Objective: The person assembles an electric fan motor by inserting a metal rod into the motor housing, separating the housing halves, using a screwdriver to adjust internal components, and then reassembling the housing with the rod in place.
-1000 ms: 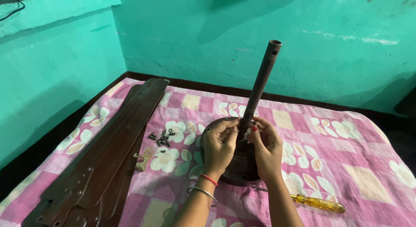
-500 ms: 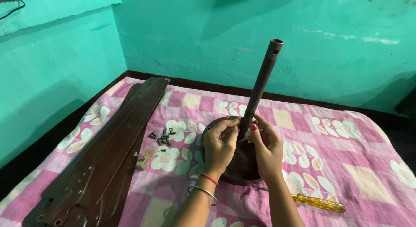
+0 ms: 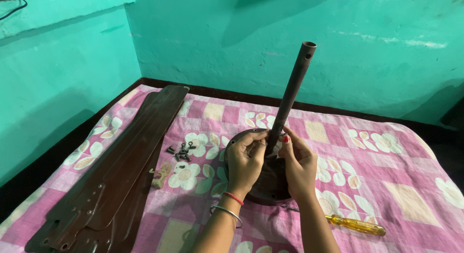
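A round dark brown fan motor (image 3: 270, 188) rests on a pink flowered bedsheet (image 3: 386, 185). A long dark metal rod (image 3: 292, 91) rises from its middle, tilted slightly right. My left hand (image 3: 245, 162) pinches at the foot of the rod from the left. My right hand (image 3: 298, 165) pinches there from the right, fingertips meeting the left ones. Whatever small part sits between the fingertips is hidden by them. Red and silver bangles circle my left wrist.
Stacked brown fan blades (image 3: 121, 171) lie along the left side of the bed. A small pile of dark screws (image 3: 180, 152) and a tan bracket (image 3: 161, 176) lie between blades and motor. A yellow-handled screwdriver (image 3: 355, 226) lies near my right forearm. Teal walls close in behind and left.
Both hands stay at the rod's foot with only slight finger shifts. The rod's top has leaned a touch further right.
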